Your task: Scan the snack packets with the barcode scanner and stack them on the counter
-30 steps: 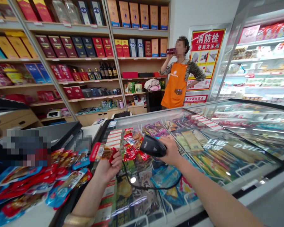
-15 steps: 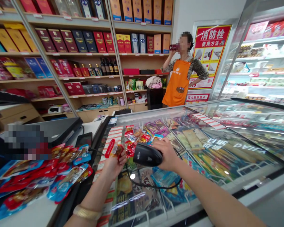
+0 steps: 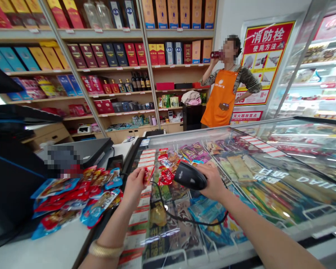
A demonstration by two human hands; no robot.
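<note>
My right hand [image 3: 212,182] grips a black handheld barcode scanner [image 3: 190,176], its head pointing left over the freezer's glass top. A black cable [image 3: 182,218] loops below it across the glass. In my left hand [image 3: 136,183] is a small red snack packet [image 3: 148,175], pinched by its edge and seen nearly side-on. Several red snack packets [image 3: 165,175] lie on the glass just behind the scanner. To the left of my left hand, a pile of red and blue snack packets [image 3: 72,196] covers part of the white counter [image 3: 61,246].
A glass-topped chest freezer [image 3: 240,209] holding packaged goods spreads in front and to the right. Dark computer equipment [image 3: 14,179] stands at the left. Behind the freezer, a person in an orange apron [image 3: 221,97] drinks from a bottle, beside shelves [image 3: 109,67] of boxed goods.
My left hand has turned the packet from facing me to nearly edge-on and drawn it away from the scanner. The view has swung left. My right hand still holds the scanner.
</note>
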